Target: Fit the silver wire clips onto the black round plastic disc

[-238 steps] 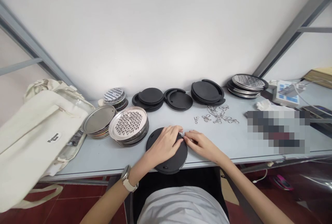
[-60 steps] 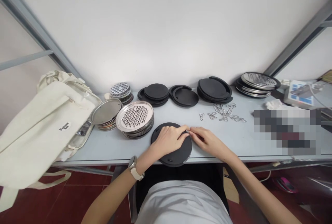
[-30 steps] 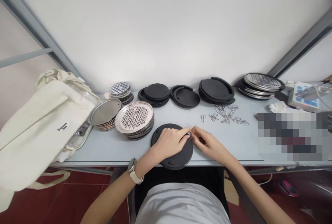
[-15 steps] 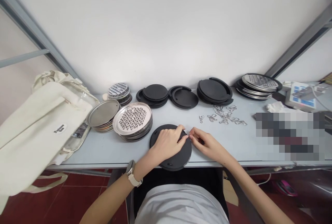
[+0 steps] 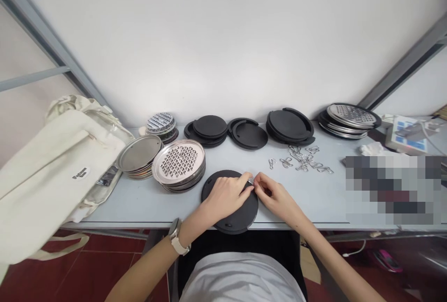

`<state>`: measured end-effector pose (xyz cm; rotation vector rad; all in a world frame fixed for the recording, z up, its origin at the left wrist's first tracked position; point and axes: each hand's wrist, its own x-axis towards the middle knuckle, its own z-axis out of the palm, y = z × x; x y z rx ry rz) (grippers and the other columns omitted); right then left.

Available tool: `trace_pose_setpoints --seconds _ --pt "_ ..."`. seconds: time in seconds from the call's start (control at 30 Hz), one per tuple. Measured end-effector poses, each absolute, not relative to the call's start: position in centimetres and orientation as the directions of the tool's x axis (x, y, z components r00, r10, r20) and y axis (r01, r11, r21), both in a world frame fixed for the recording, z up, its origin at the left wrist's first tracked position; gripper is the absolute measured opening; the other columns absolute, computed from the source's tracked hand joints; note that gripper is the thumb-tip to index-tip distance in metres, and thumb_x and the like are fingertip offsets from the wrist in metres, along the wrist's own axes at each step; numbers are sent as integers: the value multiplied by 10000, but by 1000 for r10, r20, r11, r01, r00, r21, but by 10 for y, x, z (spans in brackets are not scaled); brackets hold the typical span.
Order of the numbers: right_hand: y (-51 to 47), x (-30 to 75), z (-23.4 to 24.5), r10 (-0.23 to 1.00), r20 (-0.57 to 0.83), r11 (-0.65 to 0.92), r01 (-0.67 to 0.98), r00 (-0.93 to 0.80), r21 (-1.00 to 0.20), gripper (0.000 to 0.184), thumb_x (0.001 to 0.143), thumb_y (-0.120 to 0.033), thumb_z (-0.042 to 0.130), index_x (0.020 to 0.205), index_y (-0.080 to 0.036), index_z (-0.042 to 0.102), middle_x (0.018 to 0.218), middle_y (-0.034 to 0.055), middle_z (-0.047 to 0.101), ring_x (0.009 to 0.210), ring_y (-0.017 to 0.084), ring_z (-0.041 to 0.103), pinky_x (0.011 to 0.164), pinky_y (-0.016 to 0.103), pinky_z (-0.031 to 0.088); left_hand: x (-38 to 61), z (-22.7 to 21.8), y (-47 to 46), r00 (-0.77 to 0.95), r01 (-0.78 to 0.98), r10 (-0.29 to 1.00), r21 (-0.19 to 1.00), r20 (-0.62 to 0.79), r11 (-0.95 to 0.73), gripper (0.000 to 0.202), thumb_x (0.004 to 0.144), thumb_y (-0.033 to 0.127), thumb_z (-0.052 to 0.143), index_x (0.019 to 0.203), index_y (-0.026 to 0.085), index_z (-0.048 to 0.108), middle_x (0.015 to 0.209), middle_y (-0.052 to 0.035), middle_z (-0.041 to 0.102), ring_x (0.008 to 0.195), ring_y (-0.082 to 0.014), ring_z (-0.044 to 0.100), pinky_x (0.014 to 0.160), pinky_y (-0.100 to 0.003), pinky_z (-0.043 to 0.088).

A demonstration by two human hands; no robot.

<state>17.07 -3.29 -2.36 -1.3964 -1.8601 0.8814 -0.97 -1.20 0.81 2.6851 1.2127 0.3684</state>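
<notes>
A black round disc (image 5: 240, 213) with small slots lies at the table's front edge, in front of me. My left hand (image 5: 226, 194) rests over it, thumb and index finger closed at its right edge. Between the two hands is a small silver wire clip (image 5: 250, 181), mostly covered by fingers. My right hand (image 5: 272, 197) is closed in a pinch on this clip at the disc's edge; whether the clip passes through the disc is hidden. Several similar loose wire clips (image 5: 303, 158) lie on the table beyond my right hand.
To the left stand stacked metal grater discs (image 5: 179, 162), plain metal discs (image 5: 139, 153) and a cream cloth bag (image 5: 66, 167). Along the wall are stacked black discs (image 5: 209, 127), black holders (image 5: 289, 125) and a grater stack (image 5: 351, 115). A blurred-out patch covers the right side.
The clip shows less between my fingers, and my right hand has moved slightly closer to the left. The view has shifted slightly; the disc stays in place.
</notes>
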Motion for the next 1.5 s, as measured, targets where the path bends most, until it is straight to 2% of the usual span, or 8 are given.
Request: trace_pose_setpoints --seconds 0.23,0.63,1.03,1.23,1.5 --pt "-32 171 -22 963 92 223 553 -254 -803 249 980 -347 351 764 -228 386 593 -63 384 560 136 365 555 256 311 -10 6 -12 634 716 758 254 154 -650 252 996 364 376 1161 221 500 845 -23 706 749 -234 692 623 -293 467" --pt "-32 174 -23 952 125 271 574 -281 -773 240 974 -314 356 752 -227 386 582 -67 378 551 134 371 551 249 314 -9 2 -11 608 729 773 259 180 -633 253 985 365 405 1158 201 490 853 -39 705 764 -240 692 642 -296 471" --pt "-32 174 -22 953 133 275 589 -273 -760 234 968 -286 355 743 -225 374 606 -60 376 571 135 380 562 249 317 -10 3 -12 632 722 758 235 160 -651 219 998 346 377 1065 188 512 843 -46 694 760 -234 683 631 -290 460" --pt "-33 174 -22 950 138 285 598 -279 -749 215 958 -259 364 747 -225 382 614 -52 409 586 140 406 578 252 336 -10 1 -10 629 719 759 246 169 -650 245 993 351 390 1169 198 467 870 -44 700 780 -240 687 652 -305 477" --pt "-33 174 -21 949 154 296 609 -276 -736 231 955 -278 381 730 -225 379 588 -60 381 572 137 392 585 254 346 -9 0 -10 635 718 755 233 165 -656 276 990 335 405 1223 192 438 825 -39 692 764 -230 690 646 -289 478"
